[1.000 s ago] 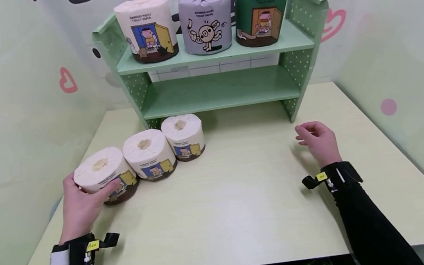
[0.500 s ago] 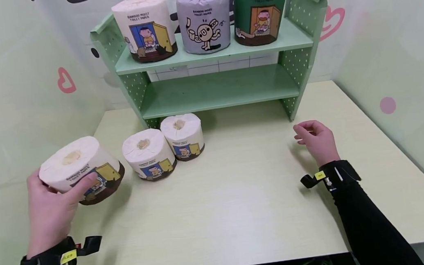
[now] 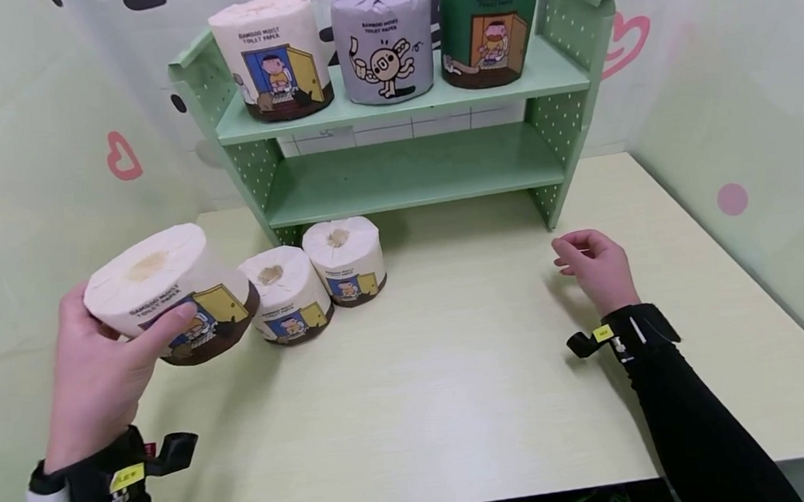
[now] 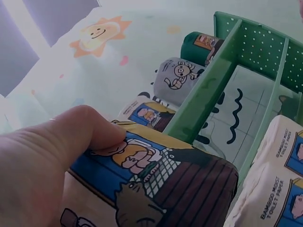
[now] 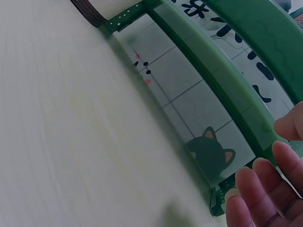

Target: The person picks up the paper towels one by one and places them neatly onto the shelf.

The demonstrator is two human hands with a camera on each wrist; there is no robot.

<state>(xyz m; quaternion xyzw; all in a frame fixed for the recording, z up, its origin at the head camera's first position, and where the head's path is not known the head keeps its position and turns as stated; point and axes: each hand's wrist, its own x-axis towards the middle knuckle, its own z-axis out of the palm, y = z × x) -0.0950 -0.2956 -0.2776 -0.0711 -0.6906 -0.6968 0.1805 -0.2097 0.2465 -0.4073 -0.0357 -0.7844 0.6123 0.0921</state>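
Note:
My left hand (image 3: 105, 361) grips a white toilet paper roll (image 3: 181, 290) with a brown base and a cartoon print, held tilted above the table. In the left wrist view the thumb presses on the printed side of that roll (image 4: 156, 175). Just right of it, two similar white rolls stand on the table, a nearer one (image 3: 289, 294) and a farther one (image 3: 344, 263), touching each other. Over the table's right side my right hand (image 3: 595, 268) hangs with loosely curled fingers and holds nothing. The right wrist view shows its fingers (image 5: 258, 198) near the shelf's end.
A green two-tier shelf (image 3: 411, 176) stands at the back of the table (image 3: 455, 403). Its top tier carries a pink-white roll (image 3: 276, 57), a lilac roll (image 3: 383, 42) and a dark green roll (image 3: 487, 27). Patterned walls border both sides.
The left hand has lifted its roll off the table, drawn it left away from the other two, then raised it slightly back toward them. The right hand stays in place.

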